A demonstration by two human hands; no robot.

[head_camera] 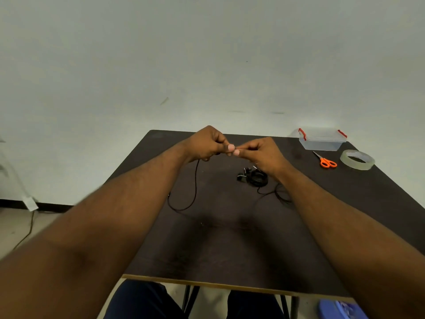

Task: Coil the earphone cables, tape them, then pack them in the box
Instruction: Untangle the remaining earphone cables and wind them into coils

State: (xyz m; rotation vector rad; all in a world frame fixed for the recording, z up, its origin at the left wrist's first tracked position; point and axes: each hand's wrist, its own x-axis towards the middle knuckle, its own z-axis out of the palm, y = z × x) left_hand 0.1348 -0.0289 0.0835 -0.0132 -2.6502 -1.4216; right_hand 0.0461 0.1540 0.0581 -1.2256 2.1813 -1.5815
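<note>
Head view: one view only, looking down at one dark table (230, 249).
Hands: two, raised over the far half of the table, fingertips meeting.
Left hand (207, 143): fingers curled, pinching one black earphone cable (195, 180); the cable hangs from under the hand and loops on the tabletop.
Right hand (259, 153): thumb and fingers pinched together at the left hand's fingertips; what it holds is too small to tell, likely the same cable's end.
Second earphone (253, 177): one black bundle lying on the table, just below the right wrist, a loose strand trailing toward the right forearm.
Box (322, 140): one, clear plastic with two red latches, far right corner.
Scissors (325, 161): one pair, orange handles, near the box.
Tape roll (357, 159): one, clear, lying flat right of the scissors.
</note>
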